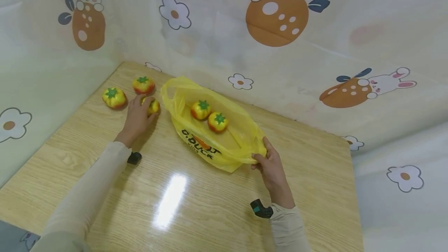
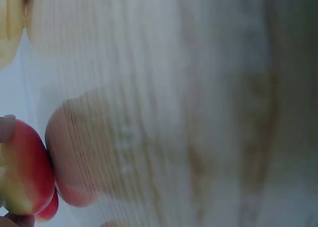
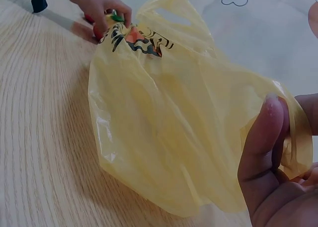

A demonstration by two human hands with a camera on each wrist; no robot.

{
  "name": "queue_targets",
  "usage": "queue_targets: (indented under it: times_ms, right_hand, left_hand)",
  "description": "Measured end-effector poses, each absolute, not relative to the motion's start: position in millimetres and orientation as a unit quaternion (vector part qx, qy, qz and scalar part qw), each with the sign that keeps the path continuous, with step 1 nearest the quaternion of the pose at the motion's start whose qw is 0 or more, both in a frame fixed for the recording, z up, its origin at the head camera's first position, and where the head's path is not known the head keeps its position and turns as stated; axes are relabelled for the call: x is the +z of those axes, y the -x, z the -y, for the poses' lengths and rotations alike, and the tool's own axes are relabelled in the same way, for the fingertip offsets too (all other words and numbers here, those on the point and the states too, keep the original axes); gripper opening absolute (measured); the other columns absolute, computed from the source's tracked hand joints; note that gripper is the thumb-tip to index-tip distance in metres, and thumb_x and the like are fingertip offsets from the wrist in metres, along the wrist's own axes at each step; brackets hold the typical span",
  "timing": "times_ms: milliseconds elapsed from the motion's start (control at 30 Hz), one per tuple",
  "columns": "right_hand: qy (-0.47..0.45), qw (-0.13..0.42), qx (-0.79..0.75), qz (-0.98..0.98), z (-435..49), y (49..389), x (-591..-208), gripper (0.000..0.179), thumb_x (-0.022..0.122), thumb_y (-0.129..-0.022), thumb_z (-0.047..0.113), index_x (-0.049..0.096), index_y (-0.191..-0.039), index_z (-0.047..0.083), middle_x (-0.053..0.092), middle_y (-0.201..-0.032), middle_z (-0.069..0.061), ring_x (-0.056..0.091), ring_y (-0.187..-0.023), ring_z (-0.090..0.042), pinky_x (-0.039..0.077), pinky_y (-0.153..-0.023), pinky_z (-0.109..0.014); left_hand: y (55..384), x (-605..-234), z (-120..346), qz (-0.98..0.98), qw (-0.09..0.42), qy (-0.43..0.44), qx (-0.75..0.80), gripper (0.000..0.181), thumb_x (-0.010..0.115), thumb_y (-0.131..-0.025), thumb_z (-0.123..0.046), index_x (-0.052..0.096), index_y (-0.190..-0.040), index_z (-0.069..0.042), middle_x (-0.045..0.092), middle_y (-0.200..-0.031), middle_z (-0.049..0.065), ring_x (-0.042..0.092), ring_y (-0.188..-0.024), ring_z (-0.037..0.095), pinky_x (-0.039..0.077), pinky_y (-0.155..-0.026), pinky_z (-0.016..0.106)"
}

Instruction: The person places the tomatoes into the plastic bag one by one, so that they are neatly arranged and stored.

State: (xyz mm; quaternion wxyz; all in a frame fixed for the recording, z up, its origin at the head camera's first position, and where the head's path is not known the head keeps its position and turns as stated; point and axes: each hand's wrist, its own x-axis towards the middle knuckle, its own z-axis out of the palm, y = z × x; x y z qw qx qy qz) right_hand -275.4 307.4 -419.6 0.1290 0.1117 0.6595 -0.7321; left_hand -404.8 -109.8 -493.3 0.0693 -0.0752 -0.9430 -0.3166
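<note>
My left hand (image 1: 137, 116) grips a yellow-and-red tomato (image 1: 153, 106) with a green star-shaped top, on the table left of the bag. In the left wrist view, fingertips (image 2: 7, 128) touch opposite sides of that tomato (image 2: 27, 170), close to the tabletop. My right hand (image 1: 271, 166) pinches the right end of a yellow plastic bag (image 1: 206, 151) between thumb and fingers, and its mouth gapes upward. Inside the bag lie two similar tomatoes, one to the left (image 1: 201, 110) and one to the right (image 1: 217, 122). The right wrist view shows the bag's side (image 3: 159, 117) and the thumb (image 3: 266, 137) on its handle.
Two more tomatoes sit beyond my left hand, one at the far left (image 1: 114, 98) and one farther back (image 1: 143, 85). The wooden table (image 1: 210, 209) meets a patterned cloth (image 1: 210, 42) along its back and sides.
</note>
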Motion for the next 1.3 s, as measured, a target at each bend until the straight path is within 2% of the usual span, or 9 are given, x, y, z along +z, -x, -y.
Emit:
queue_targets:
  times_ms: [233,633,800,933,1133,1300]
  right_hand:
    - [-0.11,0.132,-0.746,-0.643,-308.5,276.7,-422.6,0.082,0.049,-0.094,-0.008,0.004,-0.158,0.012,0.029,-0.154,-0.018,0.057,-0.071,-0.007,0.05,-0.055,-0.015]
    - [-0.099,0.136,-0.749,-0.641,-308.8,276.6,-423.0,0.083,0.05,-0.092,-0.009,0.004,-0.159,0.012,0.027,-0.155,-0.018,0.057,-0.073,-0.007,0.051,-0.055,-0.015]
    - [-0.088,0.141,-0.742,-0.65,-309.0,276.3,-421.1,0.085,0.052,-0.092,-0.008,0.002,-0.158,0.011,0.026,-0.157,-0.016,0.058,-0.072,-0.007,0.051,-0.056,-0.016]
    - [-0.078,0.141,-0.739,-0.654,-306.9,276.7,-420.8,0.085,0.052,-0.092,-0.008,0.002,-0.158,0.01,0.024,-0.158,-0.015,0.058,-0.074,-0.008,0.051,-0.056,-0.016]
    - [-0.062,0.137,-0.749,-0.645,-307.9,275.1,-420.9,0.085,0.051,-0.092,-0.009,0.0,-0.158,0.009,0.021,-0.16,-0.014,0.06,-0.078,-0.008,0.051,-0.055,-0.016]
    - [-0.05,0.134,-0.763,-0.63,-311.3,272.5,-421.6,0.085,0.05,-0.093,-0.01,-0.002,-0.158,0.008,0.021,-0.16,-0.017,0.061,-0.075,-0.007,0.051,-0.055,-0.015]
  left_hand:
    - [402.6,-493.4,110.0,0.944,0.077,0.082,-0.311,0.046,0.07,-0.09,-0.013,0.048,-0.13,-0.004,0.032,-0.143,0.029,0.03,-0.128,0.049,0.026,-0.108,0.058]
    - [389.1,-486.0,111.9,0.925,0.103,0.066,-0.36,0.049,0.072,-0.086,-0.009,0.051,-0.129,0.004,0.043,-0.133,0.031,0.039,-0.125,0.048,0.03,-0.107,0.06]
    - [380.2,-475.6,108.9,0.904,0.162,0.034,-0.394,0.049,0.076,-0.084,-0.007,0.054,-0.126,0.004,0.048,-0.13,0.029,0.042,-0.123,0.048,0.032,-0.105,0.06]
    - [374.1,-460.9,102.1,0.881,0.213,0.041,-0.42,0.05,0.078,-0.084,-0.01,0.054,-0.126,0.005,0.052,-0.127,0.028,0.044,-0.121,0.044,0.033,-0.104,0.058]
    - [369.8,-447.4,90.3,0.868,0.238,0.047,-0.434,0.05,0.079,-0.083,-0.011,0.056,-0.126,0.001,0.055,-0.126,0.023,0.046,-0.121,0.04,0.035,-0.103,0.056]
    - [367.5,-437.9,82.9,0.849,0.284,0.044,-0.443,0.051,0.08,-0.083,-0.012,0.056,-0.126,0.001,0.054,-0.127,0.021,0.047,-0.122,0.037,0.038,-0.102,0.053]
